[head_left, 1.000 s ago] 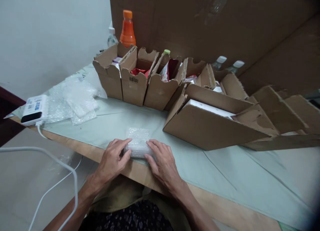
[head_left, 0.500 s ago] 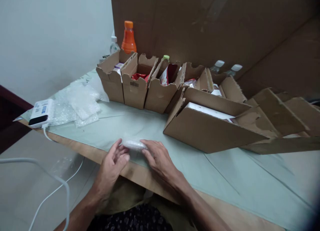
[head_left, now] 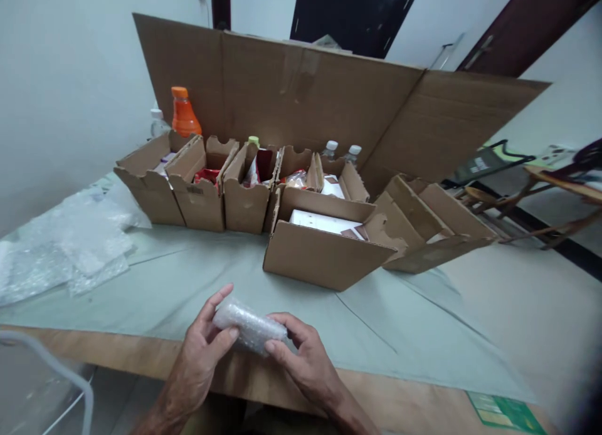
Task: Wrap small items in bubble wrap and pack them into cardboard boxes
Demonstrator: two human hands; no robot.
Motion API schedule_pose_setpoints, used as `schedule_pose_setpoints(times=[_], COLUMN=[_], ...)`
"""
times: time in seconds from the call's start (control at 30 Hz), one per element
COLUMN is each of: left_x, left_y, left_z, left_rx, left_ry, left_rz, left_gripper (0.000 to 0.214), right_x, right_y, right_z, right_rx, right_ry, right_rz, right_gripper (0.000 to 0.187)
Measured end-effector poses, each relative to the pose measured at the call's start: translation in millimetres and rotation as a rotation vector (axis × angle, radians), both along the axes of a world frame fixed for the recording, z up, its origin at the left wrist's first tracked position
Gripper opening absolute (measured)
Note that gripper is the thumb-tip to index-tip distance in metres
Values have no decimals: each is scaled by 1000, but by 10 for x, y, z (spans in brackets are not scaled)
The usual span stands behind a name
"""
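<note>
A small bundle of clear bubble wrap is held between both hands near the table's front edge. My left hand grips its left end, with the thumb on the near side and a finger stretched along the far side. At the right end, my right hand pinches the bundle between thumb and fingers. What the wrap encloses, if anything, I cannot make out. More bubble wrap sheets lie in a loose pile at the left.
Open cardboard bins with packets inside stand in a row at the back. Nearer is a cardboard box holding a white box. An orange bottle stands behind, before a tall cardboard panel. A cable hangs front left.
My view has swung right and up. Both hands have lifted and tilted the bubble wrap bundle, and my left hand has closed onto its left end.
</note>
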State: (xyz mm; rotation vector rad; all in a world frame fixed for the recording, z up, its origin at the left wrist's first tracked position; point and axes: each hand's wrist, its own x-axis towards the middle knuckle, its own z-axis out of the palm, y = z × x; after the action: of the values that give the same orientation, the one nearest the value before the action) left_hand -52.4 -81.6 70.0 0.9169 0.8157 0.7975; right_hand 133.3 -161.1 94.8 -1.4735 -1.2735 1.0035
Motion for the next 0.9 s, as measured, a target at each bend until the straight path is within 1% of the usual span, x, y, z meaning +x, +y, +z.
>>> schedule_pose_setpoints(times=[0.07,0.1,0.17,0.23,0.27,0.33,0.4,0.43,0.53,0.6,0.67,0.73,0.8,0.9], left_x=[96,154,305,508,624,855,1041,1103,1165,1144,1119,1110,1112,1115], left_y=[48,94,226,389,468,594,652,656,605,564,540,535,541,551], left_z=[31,59,125,173,181,155,84,38,-102,-182,-242,-281,-299,-301], left_rx=[81,141,281,399,440,493,510,514,544,587,625,658,692,739], left_ry=[-33,-64,-107,-64,-14,91,147,157,200,249,283,288,288,290], left_rz=[-68,-70,-7,64,85,88,55,30,-30,-30,-19,-10,-2,0], left_gripper=[71,68,63,62,64,72,78,79,78,76,74,74,74,75], right_x=[152,257,507,771,891,1084,1207,1246,1310,1313,1272,1180,1049,861], right_y=[-86,-124,-164,-117,-50,171,468,624,1021,1196,1322,1448,1601,1852], right_z=[131,226,473,780,943,1246,1470,1540,1619,1633,1673,1736,1782,1751], right_rx=[29,52,111,189,226,272,236,193,21,-87,-181,-242,-317,-413], right_ry=[-27,-39,-56,-63,-71,-120,-225,-289,-477,-601,-724,-818,-936,-1132], right_rz=[-66,-98,-176,-266,-304,-347,-329,-306,-211,-174,-158,-132,-55,34], right_gripper=[21,21,23,27,29,35,39,39,28,18,13,13,15,15])
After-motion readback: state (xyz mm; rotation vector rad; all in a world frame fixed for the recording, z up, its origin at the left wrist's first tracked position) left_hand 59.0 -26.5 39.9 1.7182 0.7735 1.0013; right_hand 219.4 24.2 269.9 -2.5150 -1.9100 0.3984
